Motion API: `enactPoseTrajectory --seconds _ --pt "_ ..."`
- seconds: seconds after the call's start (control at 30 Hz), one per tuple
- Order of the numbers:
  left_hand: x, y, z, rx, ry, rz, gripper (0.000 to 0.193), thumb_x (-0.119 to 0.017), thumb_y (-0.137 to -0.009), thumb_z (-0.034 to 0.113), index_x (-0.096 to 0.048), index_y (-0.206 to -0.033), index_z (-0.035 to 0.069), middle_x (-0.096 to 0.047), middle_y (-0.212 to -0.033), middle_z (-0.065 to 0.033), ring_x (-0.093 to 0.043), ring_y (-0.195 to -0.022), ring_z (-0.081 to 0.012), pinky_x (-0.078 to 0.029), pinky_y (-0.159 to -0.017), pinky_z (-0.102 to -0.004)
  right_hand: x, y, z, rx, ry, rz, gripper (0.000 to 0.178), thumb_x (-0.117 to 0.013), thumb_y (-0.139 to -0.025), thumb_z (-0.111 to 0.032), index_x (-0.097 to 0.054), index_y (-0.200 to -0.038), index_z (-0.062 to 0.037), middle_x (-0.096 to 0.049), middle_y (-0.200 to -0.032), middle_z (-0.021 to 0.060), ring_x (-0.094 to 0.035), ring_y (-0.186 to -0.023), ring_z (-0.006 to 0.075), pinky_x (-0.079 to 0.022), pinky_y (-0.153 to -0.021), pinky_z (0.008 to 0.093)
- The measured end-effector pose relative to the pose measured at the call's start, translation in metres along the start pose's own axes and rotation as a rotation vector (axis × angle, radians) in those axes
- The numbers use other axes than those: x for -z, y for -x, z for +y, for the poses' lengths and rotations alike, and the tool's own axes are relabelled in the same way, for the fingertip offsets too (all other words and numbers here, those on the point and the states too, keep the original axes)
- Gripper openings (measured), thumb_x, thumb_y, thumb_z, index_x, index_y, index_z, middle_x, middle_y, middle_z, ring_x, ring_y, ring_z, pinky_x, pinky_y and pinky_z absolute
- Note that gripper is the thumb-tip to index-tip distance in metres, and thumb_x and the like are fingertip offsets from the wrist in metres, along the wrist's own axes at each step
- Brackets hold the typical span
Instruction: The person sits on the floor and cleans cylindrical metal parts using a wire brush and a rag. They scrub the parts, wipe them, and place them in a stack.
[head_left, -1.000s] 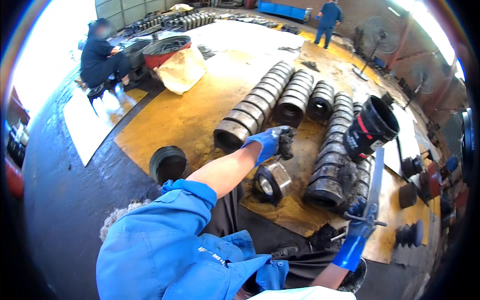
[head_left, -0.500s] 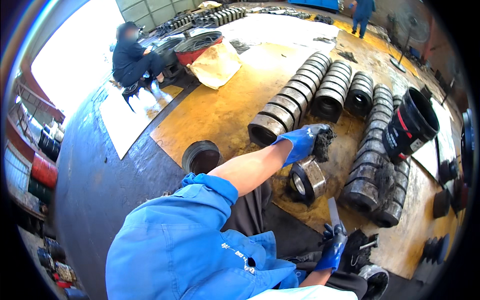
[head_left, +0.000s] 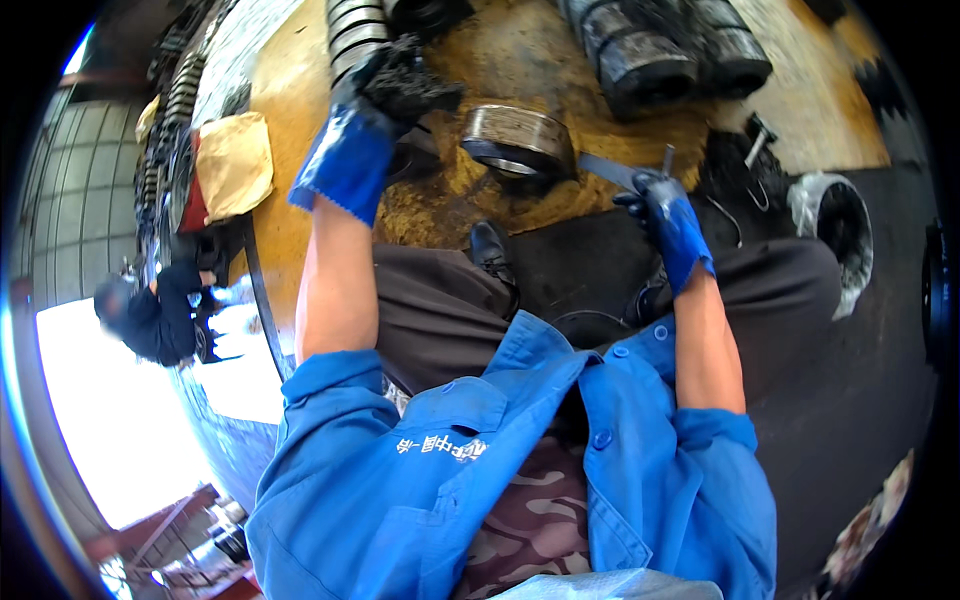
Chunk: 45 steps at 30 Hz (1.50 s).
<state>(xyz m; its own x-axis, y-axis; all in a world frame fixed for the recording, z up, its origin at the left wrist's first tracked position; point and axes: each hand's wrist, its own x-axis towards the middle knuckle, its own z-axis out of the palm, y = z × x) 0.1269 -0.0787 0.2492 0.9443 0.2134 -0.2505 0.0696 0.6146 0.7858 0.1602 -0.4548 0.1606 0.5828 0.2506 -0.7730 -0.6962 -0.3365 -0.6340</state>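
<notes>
My left hand [head_left: 347, 150], in a blue glove, is closed on a black, greasy wad [head_left: 412, 84] of shaggy, rag-like stuff. It is near the end of a row of metal rings [head_left: 355, 32]. A single thick metal ring [head_left: 517, 137] with a dark edge lies on the stained yellow-brown board, between my two hands. My right hand [head_left: 672, 215], gloved in blue too, grips a flat metal blade [head_left: 607, 171], probably a scraper. The blade points left, its tip close to the ring. The handle is mostly hidden in my fingers.
More dark ring stacks [head_left: 640, 62] lie at the far side. Right of my right hand are a black heap [head_left: 738, 165] with a metal tool [head_left: 760, 143] and a plastic-lined bucket [head_left: 842, 235]. A tan sheet [head_left: 235, 167] and a seated person [head_left: 150, 310] are at the left.
The view has swung down and turned. My left hand, with the black wad still in it, is now left of the single ring. The blade in my right hand now points left.
</notes>
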Motion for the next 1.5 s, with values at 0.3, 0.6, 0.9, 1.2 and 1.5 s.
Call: enactPoseTrajectory --seconds 0.3,0.6,0.9,1.2,1.5 --pt "0.004 -0.004 -0.012 0.127 -0.047 0.003 0.027 -0.060 -0.095 0.027 -0.063 -0.109 0.005 -0.066 -0.104 -0.0137 -0.065 -0.089 -0.0302 -0.056 -0.079 -0.0486 -0.008 -0.012 0.006 0.010 0.007 -0.016 0.041 -0.046 -0.101 -0.041 -0.055 -0.133 -0.0181 -0.074 -0.089 -0.0024 -0.050 -0.053 0.0067 -0.038 -0.046 0.0269" --pt "0.003 -0.018 -0.059 0.362 -0.114 0.219 0.027 -0.060 -0.095 0.025 -0.062 -0.114 0.006 -0.067 -0.113 -0.0153 -0.066 -0.098 -0.0346 -0.057 -0.087 -0.0543 -0.024 -0.024 0.013 0.039 -0.107 -0.020 0.034 -0.053 -0.100 -0.032 -0.063 -0.131 -0.0203 -0.076 -0.088 0.0033 -0.055 -0.047 0.0095 -0.041 -0.040 0.0281" --pt "0.021 -0.029 -0.106 0.523 -0.222 0.238 0.026 -0.055 -0.099 0.019 -0.063 -0.117 0.003 -0.070 -0.110 -0.0165 -0.069 -0.093 -0.0350 -0.059 -0.080 -0.0542 -0.020 -0.027 0.027 0.013 -0.178 -0.034 0.035 -0.056 -0.100 -0.031 -0.063 -0.132 -0.0186 -0.076 -0.086 0.0055 -0.058 -0.046 0.0109 -0.042 -0.041 0.0277" --pt "0.050 -0.042 -0.132 -0.090 -1.102 -0.284 0.029 -0.057 -0.096 0.014 -0.062 -0.122 0.002 -0.067 -0.116 -0.0161 -0.068 -0.099 -0.0317 -0.059 -0.081 -0.0510 -0.035 -0.046 0.073 0.166 -0.153 0.020 0.029 -0.060 -0.098 -0.023 -0.068 -0.124 -0.0125 -0.075 -0.088 0.0070 -0.063 -0.050 0.0129 -0.045 -0.042 0.0265" --pt "0.055 -0.050 -0.121 -0.176 -2.239 -0.486 0.039 -0.064 -0.091 0.019 -0.062 -0.128 0.008 -0.061 -0.131 -0.0173 -0.057 -0.123 -0.0303 -0.043 -0.107 -0.0334 -0.040 -0.051 0.078 0.128 -0.289 -0.089 0.030 -0.058 -0.097 -0.013 -0.065 -0.126 -0.0094 -0.075 -0.088 0.0073 -0.056 -0.045 0.0093 -0.044 -0.041 0.0250"
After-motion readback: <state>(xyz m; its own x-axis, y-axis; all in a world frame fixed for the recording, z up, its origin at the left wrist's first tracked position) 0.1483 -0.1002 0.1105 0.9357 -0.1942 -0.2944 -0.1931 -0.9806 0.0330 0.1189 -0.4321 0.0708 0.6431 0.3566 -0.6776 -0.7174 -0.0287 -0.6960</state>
